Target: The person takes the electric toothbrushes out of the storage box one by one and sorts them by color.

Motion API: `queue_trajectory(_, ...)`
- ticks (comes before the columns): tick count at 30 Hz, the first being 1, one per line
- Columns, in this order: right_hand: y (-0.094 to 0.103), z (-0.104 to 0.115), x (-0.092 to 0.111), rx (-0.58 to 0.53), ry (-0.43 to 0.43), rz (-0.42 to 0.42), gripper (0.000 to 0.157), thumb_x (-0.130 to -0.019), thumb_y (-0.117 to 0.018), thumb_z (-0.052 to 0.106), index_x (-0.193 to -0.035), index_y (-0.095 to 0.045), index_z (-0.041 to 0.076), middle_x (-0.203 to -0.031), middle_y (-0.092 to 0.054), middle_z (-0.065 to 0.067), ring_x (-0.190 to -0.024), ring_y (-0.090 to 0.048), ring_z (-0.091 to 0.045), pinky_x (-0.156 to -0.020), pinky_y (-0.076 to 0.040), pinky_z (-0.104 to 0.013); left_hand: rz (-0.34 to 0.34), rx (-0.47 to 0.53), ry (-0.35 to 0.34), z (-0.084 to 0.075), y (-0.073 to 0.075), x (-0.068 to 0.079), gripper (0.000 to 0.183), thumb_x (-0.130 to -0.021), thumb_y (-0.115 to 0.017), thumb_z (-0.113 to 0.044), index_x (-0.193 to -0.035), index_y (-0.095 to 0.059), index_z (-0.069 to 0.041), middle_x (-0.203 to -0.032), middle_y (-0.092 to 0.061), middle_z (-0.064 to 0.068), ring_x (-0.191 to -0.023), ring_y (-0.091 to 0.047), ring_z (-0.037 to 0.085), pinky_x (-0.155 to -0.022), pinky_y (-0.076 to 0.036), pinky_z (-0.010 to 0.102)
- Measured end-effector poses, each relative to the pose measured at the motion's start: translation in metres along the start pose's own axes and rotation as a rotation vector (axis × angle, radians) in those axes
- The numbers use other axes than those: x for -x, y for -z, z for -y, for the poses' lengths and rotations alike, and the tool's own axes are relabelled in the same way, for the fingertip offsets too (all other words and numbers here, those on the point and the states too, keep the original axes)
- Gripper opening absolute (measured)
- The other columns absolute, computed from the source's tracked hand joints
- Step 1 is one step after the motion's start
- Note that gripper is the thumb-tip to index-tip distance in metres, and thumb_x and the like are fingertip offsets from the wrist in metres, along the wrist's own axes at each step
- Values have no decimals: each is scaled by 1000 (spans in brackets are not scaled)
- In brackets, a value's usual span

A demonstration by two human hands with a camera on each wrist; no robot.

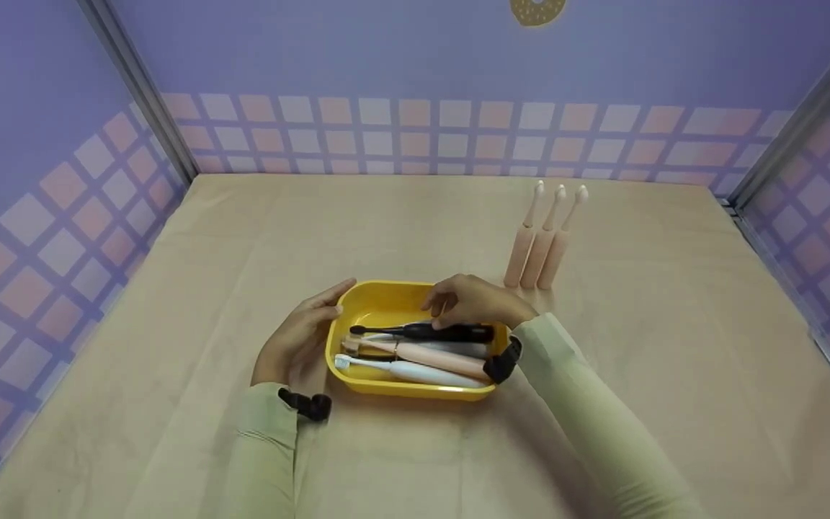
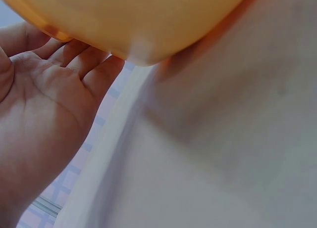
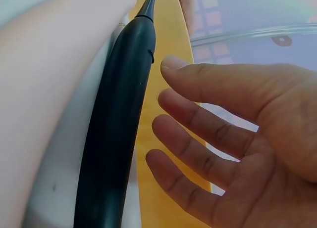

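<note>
A slim, matte black toothbrush point(image 1: 467, 333) with a narrow dark neck lies lengthwise in the yellow tub point(image 1: 415, 391), its head toward the tub's left end, beside a pink toothbrush point(image 1: 438, 357) and a white toothbrush point(image 1: 421, 373) nearer the tub's front wall, while three pink upright toothbrushes point(image 1: 536, 258) stand on the bench point(image 1: 372, 231) beyond the tub's right end. The right grip point(image 1: 481, 299), a bare hand, reaches over the tub's back right part with thumb and bent fingers apart, just beside the black handle. The left grip point(image 1: 296, 333) clasps the tub's left end, thumb at the rim and fingers along the outer wall.
</note>
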State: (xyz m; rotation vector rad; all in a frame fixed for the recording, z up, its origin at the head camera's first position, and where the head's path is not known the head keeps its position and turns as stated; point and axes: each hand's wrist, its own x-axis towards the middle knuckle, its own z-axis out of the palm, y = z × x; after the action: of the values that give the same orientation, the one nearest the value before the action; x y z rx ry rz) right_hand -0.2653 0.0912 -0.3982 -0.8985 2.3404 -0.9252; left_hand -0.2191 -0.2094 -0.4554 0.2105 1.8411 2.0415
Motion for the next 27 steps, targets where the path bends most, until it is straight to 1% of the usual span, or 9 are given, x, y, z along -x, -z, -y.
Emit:
queue_trajectory(4,-2,-2,-3,-22,-5,16,30,-84,-71,10,-113,-68,1,-98,-70,-9,-85,-62,-14,-77,-53,-25,12,-15,-13,0,1,0,56,-99,-37,-6,-154,-25,-11,-158,-26,9,-143,-31,27,-116,-28,39)
queue_trajectory(7,-4,-2,-4,-29,-3,37,29,-83,-72,8,-111,-70,4,-97,-70,-10,-84,-61,-13,-75,-51,-23,17,-22,-21,1,1,0,56,-99,-36,-6,-154,-23,-9,-159,-24,10,-144,-28,26,-118,-25,40)
queue_trajectory(9,-5,-2,-4,-25,-7,47,28,-82,-73,8,-110,-70,6,-98,-70,-9,-84,-60,-12,-74,-50,-22,9,-15,-15,0,0,0,56,-99,-36,-6,-154,-23,-9,-159,-24,9,-144,-28,26,-118,-25,40)
queue_trajectory(14,-6,0,-4,25,-9,68,27,-81,-73,7,-108,-71,7,-100,-69,-9,-86,-59,-14,-75,-49,-23,8,-12,-15,0,0,-1,58,-98,-37,-6,-154,-23,-9,-159,-23,9,-145,-28,26,-118,-24,39)
queue_trajectory(21,-6,3,-3,78,-21,92,32,-81,-73,6,-112,-70,10,-104,-69,-6,-92,-61,-17,-80,-52,-28,-15,6,10,0,-2,0,57,-98,-38,-6,-153,-26,-12,-157,-29,5,-143,-32,22,-117,-27,37)
queue_trajectory(27,-6,4,-1,92,-83,98,33,-82,-74,9,-115,-70,14,-106,-68,-4,-95,-60,-18,-87,-52,-33,-1,-6,-3,0,-1,0,57,-99,-37,-7,-154,-24,-10,-159,-26,7,-144,-29,24,-118,-24,39)
